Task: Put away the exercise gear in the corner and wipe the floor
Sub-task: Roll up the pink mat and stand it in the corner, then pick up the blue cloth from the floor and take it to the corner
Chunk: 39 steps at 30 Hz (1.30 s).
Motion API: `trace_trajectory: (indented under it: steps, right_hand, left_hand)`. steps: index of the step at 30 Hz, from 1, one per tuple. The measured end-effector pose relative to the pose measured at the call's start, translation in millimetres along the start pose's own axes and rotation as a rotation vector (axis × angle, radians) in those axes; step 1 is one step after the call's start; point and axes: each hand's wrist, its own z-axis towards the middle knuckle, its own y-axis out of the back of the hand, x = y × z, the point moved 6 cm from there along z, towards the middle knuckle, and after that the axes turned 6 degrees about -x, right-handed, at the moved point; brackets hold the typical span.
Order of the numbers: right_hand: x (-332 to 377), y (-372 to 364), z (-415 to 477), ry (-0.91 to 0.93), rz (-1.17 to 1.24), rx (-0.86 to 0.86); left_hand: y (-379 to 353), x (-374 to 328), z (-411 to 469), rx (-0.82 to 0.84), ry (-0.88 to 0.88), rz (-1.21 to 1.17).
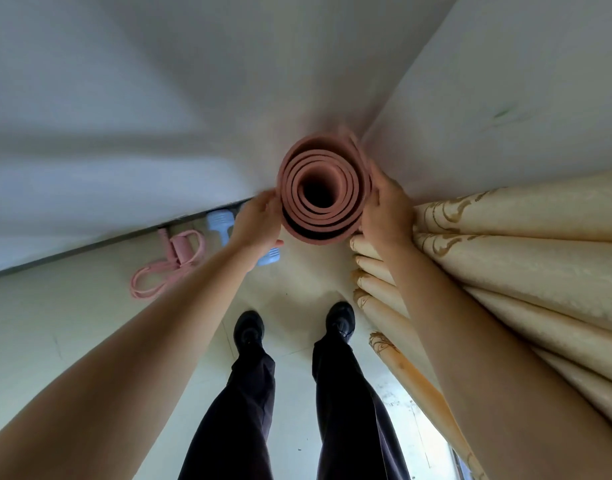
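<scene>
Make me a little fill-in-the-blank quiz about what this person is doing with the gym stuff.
1. The left hand and right hand grip a rolled mat coloured ____.
2. The dumbbell lying on the floor is ____.
3. The cream curtain hangs on the person's ____ side.
Missing words: pink; blue; right.

One rolled mat point(323, 188); one blue dumbbell point(219, 220); one pink pull rope point(180, 254); one curtain point(522, 254); two shoes point(249, 329)
</scene>
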Motion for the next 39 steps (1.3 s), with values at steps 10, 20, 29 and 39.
trace_trajectory:
  steps: [10, 20, 29, 39]
  right_hand:
    - [38.6, 31.8, -19.2, 0.037, 0.028, 0.119]
    - [314.8, 144.3, -104.7, 0.776, 0.038, -0.095]
    - [532.9, 148.7, -327.3, 1.388, 0.180, -0.093]
    - [639.1, 19.9, -735.5, 1.766, 0.361, 0.058]
  left_hand:
    - [45.7, -30.3, -56.3, -0.152, -0.285, 0.433]
    - [256.7, -154.0, -293.6, -0.959, -0.676, 0.687]
    - [448.2, -73.3, -557.9, -1.520, -0.485, 0.724]
    - [592.5, 232.4, -853.8, -1.853, 0.004, 0.741]
